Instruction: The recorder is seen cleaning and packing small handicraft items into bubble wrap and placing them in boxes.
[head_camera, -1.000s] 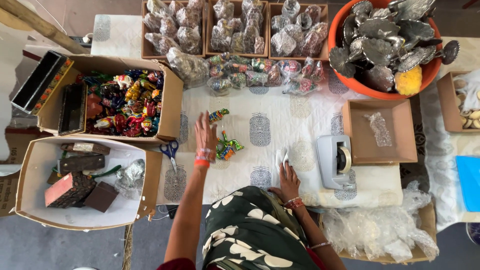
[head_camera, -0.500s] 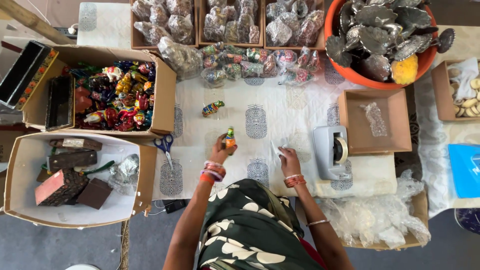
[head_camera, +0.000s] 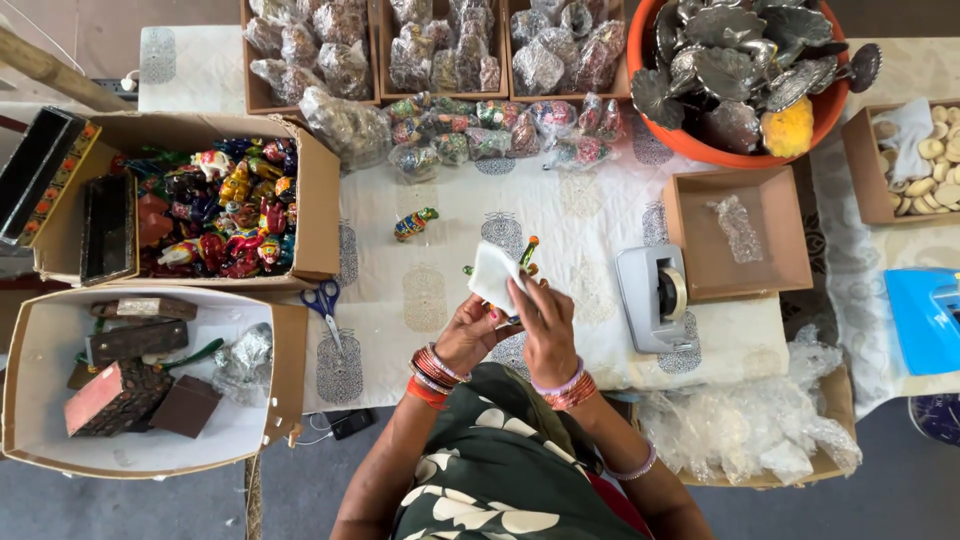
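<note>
A small painted figurine (head_camera: 527, 250), partly covered by a white wrap (head_camera: 493, 275), sits above the counter (head_camera: 590, 215), pinched by both the left hand (head_camera: 468, 335) and right hand (head_camera: 545, 330) fingers. A tape dispenser (head_camera: 655, 297) stands just right.

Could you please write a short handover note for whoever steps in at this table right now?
Left hand: holds a small painted figure from below.
Right hand: fingers press a white wrap over that figure.
Both hands are raised above the cloth, in front of the body.
A second painted figure lies bare on the cloth; scissors lie to the left, the tape dispenser to the right.
Done: wrapped bundles lie in a row at the far edge.
Left: the held figure is only partly covered.
</note>
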